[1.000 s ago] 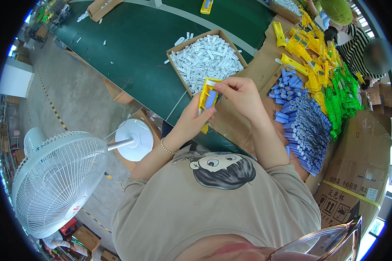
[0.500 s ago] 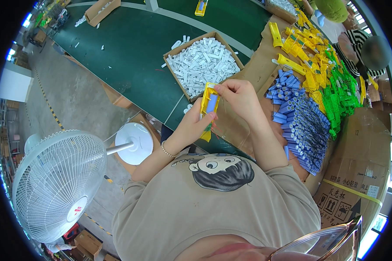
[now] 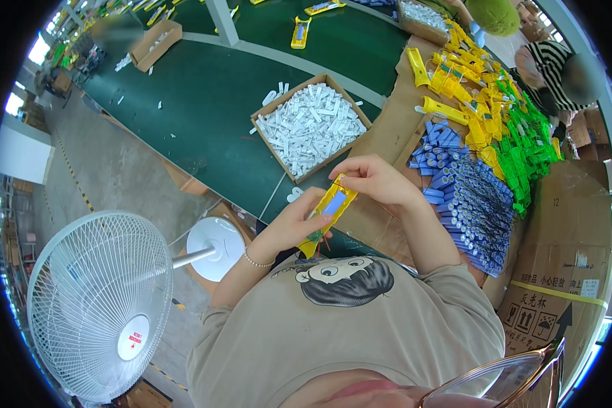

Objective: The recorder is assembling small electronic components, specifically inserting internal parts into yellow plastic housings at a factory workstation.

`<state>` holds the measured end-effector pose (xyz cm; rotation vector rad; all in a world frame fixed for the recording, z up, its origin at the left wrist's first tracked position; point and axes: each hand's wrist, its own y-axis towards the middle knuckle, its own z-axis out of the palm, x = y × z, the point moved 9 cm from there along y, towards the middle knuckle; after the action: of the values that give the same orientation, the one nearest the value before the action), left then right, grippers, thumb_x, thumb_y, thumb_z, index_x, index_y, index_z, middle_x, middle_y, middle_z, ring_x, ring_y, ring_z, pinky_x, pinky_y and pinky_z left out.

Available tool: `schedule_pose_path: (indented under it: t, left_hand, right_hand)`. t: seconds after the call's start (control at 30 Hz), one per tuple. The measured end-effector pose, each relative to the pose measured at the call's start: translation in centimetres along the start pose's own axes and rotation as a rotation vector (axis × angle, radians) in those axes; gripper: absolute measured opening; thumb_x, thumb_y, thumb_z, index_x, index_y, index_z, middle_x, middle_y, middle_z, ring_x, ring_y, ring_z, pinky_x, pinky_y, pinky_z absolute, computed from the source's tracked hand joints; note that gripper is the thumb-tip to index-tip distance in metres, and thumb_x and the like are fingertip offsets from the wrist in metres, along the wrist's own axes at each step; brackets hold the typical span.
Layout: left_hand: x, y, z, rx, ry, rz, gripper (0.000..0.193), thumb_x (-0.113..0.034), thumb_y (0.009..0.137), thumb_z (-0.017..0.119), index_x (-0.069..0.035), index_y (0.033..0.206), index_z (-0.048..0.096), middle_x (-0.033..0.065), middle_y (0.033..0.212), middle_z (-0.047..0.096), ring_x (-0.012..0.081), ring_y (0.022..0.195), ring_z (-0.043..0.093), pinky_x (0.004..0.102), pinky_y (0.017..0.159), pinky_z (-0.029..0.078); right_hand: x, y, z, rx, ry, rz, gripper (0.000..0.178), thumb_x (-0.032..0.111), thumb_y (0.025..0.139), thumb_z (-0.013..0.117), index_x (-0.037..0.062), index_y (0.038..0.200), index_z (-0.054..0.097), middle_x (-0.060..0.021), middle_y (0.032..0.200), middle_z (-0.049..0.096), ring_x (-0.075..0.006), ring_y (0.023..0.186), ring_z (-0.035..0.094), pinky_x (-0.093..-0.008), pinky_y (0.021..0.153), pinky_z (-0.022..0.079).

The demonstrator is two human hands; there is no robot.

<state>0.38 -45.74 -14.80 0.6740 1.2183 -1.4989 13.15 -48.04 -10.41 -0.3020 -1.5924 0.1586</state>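
In front of my chest I hold a yellow plastic housing, tilted with its upper end to the right. A blue cylindrical battery lies inside it, and a bit of green shows near its lower end. My left hand is closed round the lower part, thumb on top beside the battery. The fingers and thumb of my right hand pinch the upper end; whether a small part is between them is hidden. Just beyond the hands stands an open cardboard box of small white plastic pieces.
To the right are piled blue batteries with wires, yellow housings and green housings. A carton stands at the far right, a white fan at the left. More yellow housings lie on the green table. Other people are across the table.
The housing has come lower and tilted from near upright toward the right. My right hand has moved down with it, still at its upper end. The view has shifted slightly.
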Motion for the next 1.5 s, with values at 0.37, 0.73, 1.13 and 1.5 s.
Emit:
schedule_pose_path:
  t: [0.37,0.73,1.13,1.5]
  left_hand:
    - [-0.2,-7.0,-9.0,-0.935,0.791,0.701,0.051,-0.008,0.078,0.057,0.003,0.125,0.041,0.021,0.124,0.047,0.0341,0.117,0.045,0.0421,0.103,0.032]
    - [1.9,-5.6,-7.8,-1.04,0.914,0.703,0.039,-0.006,0.079,0.056,0.003,0.116,0.048,0.0225,0.115,0.051,0.0391,0.11,0.048,0.0459,0.097,0.036]
    - [1.2,-4.7,-7.1,-0.957,1.009,0.738,0.027,0.0,0.08,0.052,0.002,0.107,0.053,0.0194,0.108,0.053,0.0343,0.1,0.051,0.0413,0.09,0.04]
    - [0.9,-4.0,-6.9,-0.976,1.043,0.658,0.027,0.002,0.078,0.053,0.002,0.105,0.053,0.0204,0.105,0.054,0.0363,0.099,0.051,0.0425,0.089,0.04]
  right_hand:
    - [-0.1,9.4,-21.1,-0.726,0.749,-0.136,0.043,0.0,0.086,0.059,-0.0075,0.123,0.04,-0.0223,0.118,0.05,-0.0341,0.1,0.059,-0.041,0.09,0.052]
    - [-5.2,14.4,-28.1,-0.746,0.267,0.403,0.026,0.007,0.076,0.073,-0.0046,0.097,0.062,-0.0191,0.093,0.065,-0.033,0.07,0.068,-0.0382,0.064,0.058]
    - [-4.8,-3.5,-35.8,-0.495,-1.799,0.481,0.026,0.014,0.086,0.051,0.013,0.109,0.062,-0.0064,0.107,0.066,-0.0215,0.116,0.053,-0.0516,0.11,0.024]
    - [-8.0,-5.5,-37.5,-0.495,-1.369,0.172,0.036,0.015,0.089,0.05,0.0079,0.124,0.052,-0.0156,0.111,0.06,-0.0321,0.112,0.054,-0.0422,0.095,0.044]
